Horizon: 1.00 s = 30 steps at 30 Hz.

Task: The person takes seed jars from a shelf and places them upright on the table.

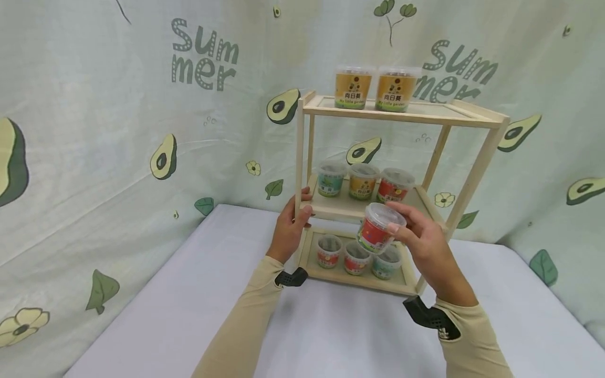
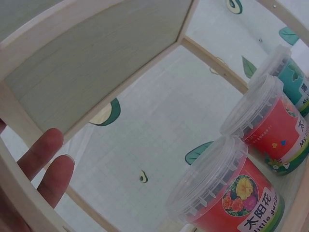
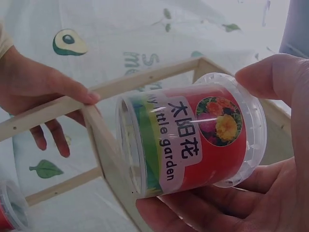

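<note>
My right hand (image 1: 427,249) grips a clear-lidded plastic cup (image 1: 374,232) with a red flower label, thumb at the lid and fingers beneath. This cup is tilted and held in front of the middle shelf of a wooden rack (image 1: 475,168). In the right wrist view the cup's label (image 3: 193,140) faces the camera. My left hand (image 1: 287,231) holds the rack at its left front post, level with the middle shelf. The thumb lies in front and the fingers reach behind the wood. Two left fingertips (image 2: 57,181) show in the left wrist view.
Two orange-labelled cups (image 1: 352,90) stand on the top shelf. On the middle shelf are a teal cup (image 1: 330,181), an orange cup (image 1: 362,184) and a red cup (image 1: 393,186). The bottom tier holds two red cups (image 1: 328,257) and a teal one (image 1: 385,268). A printed curtain (image 1: 118,105) hangs behind.
</note>
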Each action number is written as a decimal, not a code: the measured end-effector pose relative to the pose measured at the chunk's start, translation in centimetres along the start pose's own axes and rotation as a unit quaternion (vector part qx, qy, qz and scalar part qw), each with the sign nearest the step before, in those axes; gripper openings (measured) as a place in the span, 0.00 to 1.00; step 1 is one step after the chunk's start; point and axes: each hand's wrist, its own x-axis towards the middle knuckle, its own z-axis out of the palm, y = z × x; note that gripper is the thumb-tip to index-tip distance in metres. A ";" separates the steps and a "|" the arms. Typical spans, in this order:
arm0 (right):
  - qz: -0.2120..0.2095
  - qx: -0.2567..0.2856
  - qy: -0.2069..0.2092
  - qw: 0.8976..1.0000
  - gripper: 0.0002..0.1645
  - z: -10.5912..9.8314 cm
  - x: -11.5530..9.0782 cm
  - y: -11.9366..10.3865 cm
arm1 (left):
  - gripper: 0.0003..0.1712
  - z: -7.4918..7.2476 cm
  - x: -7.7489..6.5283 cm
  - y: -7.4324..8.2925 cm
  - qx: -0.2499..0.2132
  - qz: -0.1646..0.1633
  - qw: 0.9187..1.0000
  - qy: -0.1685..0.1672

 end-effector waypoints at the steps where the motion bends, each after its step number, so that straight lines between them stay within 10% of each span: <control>1: 0.004 -0.005 -0.005 1.000 0.28 0.1 0.0 0.0 | 0.20 0.0 0.1 0.0 0.000 0.002 1.000 -0.001; 12: 0.035 -0.005 -0.058 0.998 0.31 0.4 0.2 0.8 | 0.19 -0.1 0.3 0.0 -0.007 0.001 1.000 0.002; 21: 0.034 0.125 -0.069 0.989 0.26 0.4 0.4 1.7 | 0.20 -0.1 -0.1 -0.3 -0.007 -0.007 1.000 -0.002; 30: 0.063 0.062 -0.094 0.992 0.29 0.7 0.3 1.9 | 0.19 0.0 -0.1 0.5 0.002 0.003 1.000 -0.006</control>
